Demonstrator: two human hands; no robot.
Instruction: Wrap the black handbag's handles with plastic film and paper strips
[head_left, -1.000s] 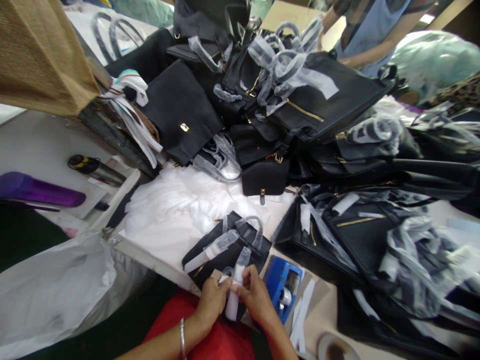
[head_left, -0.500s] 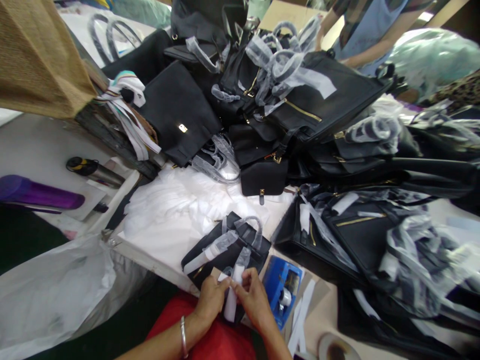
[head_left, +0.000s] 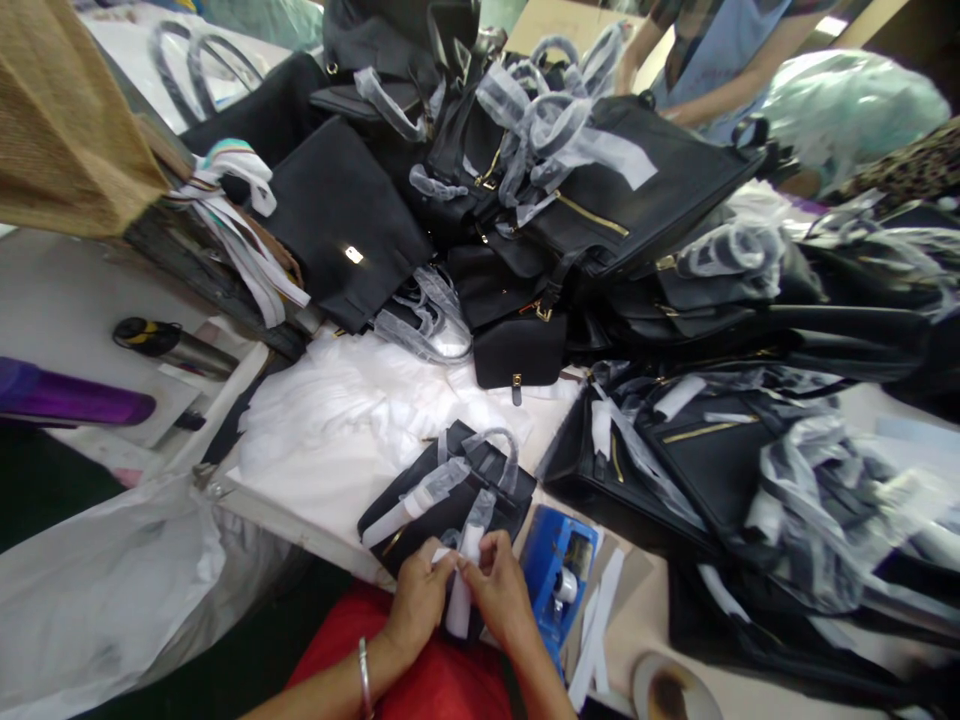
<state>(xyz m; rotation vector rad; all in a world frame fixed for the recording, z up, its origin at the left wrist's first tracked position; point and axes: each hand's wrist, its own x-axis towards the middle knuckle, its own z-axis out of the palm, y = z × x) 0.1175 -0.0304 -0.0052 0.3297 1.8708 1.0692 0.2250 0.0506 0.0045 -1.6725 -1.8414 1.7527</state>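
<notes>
A small black handbag lies at the table's near edge, its handles covered in clear plastic film. White wrapping covers part of a strap at the bag's near side. My left hand pinches the edge of this white wrapping, and a small white piece shows at its fingertips. From the other side, my right hand is closed on the same wrapping with thumb and fingers. The fingertips of both hands nearly meet there. To the right of the bag stands a blue tape dispenser.
White paper strips and a tape roll lie right of the dispenser. Black bags are piled at the back and right. White soft sheets cover the left tabletop. Across the pile, another person's arm reaches in.
The whole view has shifted slightly left. My hands stay at the strap wrapping, with the left fingers a little more closed over the small piece at their tips.
</notes>
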